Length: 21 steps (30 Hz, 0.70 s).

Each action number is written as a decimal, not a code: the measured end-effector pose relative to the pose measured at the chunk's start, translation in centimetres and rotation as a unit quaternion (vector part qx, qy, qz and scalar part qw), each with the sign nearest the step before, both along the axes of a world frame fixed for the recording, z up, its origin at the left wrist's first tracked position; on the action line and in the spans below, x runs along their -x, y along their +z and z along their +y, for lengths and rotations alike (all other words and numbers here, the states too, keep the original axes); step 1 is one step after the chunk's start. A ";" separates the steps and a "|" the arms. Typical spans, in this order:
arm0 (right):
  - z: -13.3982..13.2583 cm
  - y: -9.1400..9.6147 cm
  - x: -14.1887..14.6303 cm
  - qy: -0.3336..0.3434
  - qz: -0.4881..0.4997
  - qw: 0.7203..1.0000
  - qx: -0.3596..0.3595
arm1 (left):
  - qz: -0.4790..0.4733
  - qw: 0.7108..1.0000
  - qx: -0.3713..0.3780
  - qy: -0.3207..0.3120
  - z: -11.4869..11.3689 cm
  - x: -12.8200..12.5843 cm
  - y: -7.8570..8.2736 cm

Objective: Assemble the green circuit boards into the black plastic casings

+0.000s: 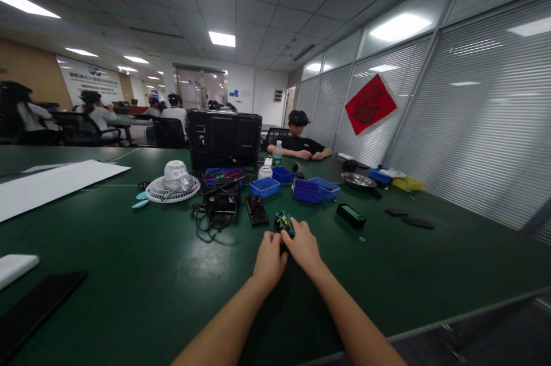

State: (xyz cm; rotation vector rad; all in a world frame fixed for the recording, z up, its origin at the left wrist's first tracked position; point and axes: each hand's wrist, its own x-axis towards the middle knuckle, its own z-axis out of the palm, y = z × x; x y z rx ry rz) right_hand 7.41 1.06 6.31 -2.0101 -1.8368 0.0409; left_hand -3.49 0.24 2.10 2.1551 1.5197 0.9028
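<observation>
A small green circuit board with raised parts on it is held low over the green table. My right hand grips its right side, fingers bent around the edge. Close against it, my left hand is closed at the board's lower left, thumb and fingers pressed together. Something dark sits beneath the board, mostly hidden by my hands. A black part with a round knob lies just beyond my left hand. To the right of my hands is a black box with a green top.
Blue bins, a white fan and a tangle of black cables lie ahead. A black computer case stands behind them. A metal dish and yellow tray are at right. A person sits opposite.
</observation>
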 end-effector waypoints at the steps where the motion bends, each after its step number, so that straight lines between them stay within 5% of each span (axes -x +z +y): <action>1: -0.1 0.1 0.1 -0.002 -0.007 1.000 0.001 | 0.008 1.000 0.006 0.002 0.0 0.0 0.1; 21: 0.2 -0.2 0.7 0.001 -0.126 0.992 0.007 | -0.051 0.999 0.012 0.005 1.0 -0.2 -1.3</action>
